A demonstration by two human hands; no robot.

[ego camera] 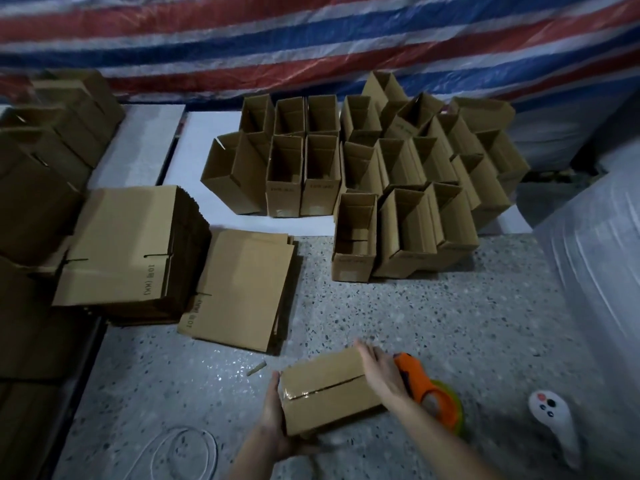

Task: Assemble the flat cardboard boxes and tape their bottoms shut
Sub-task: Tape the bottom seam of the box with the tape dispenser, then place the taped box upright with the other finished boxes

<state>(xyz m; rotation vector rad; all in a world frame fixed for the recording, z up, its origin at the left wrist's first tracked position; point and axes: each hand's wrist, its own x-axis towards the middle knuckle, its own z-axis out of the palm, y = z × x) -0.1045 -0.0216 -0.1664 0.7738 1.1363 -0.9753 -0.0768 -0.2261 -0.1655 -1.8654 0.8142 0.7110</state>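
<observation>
Left hand (273,410): grips the left end of the box (325,393); the thumb lies up the end face and the fingers curl in under the near lower edge.
Right hand (379,370): spread flat, fingers straight and pointing away from the person, palm laid on the right end of the box's upper face. It is blurred, and the thumb cannot be made out.
Box: folded up and closed, held low over the floor (433,323) in front of the person and slightly tilted. The side facing up shows a flap seam running lengthwise with shiny clear tape along it, turning down over the left end.
Tape dispenser (426,389): orange body with a green-rimmed roll, on the floor just right of the box, partly hidden by the right wrist. Whether the wrist touches it cannot be told.
Flat boxes (131,247): a tall stack to the left, with a lower pile (242,289) leaning against its right side.
Assembled boxes (381,174): a crowd standing open-topped farther back, some on white boards (194,150), some on the floor.
White handheld device (554,420): on the floor at right, well apart from the box.
Cord (187,452): a white loop on the floor near the left forearm.
Tarpaulin (311,39): red, white and blue stripes across the back.
</observation>
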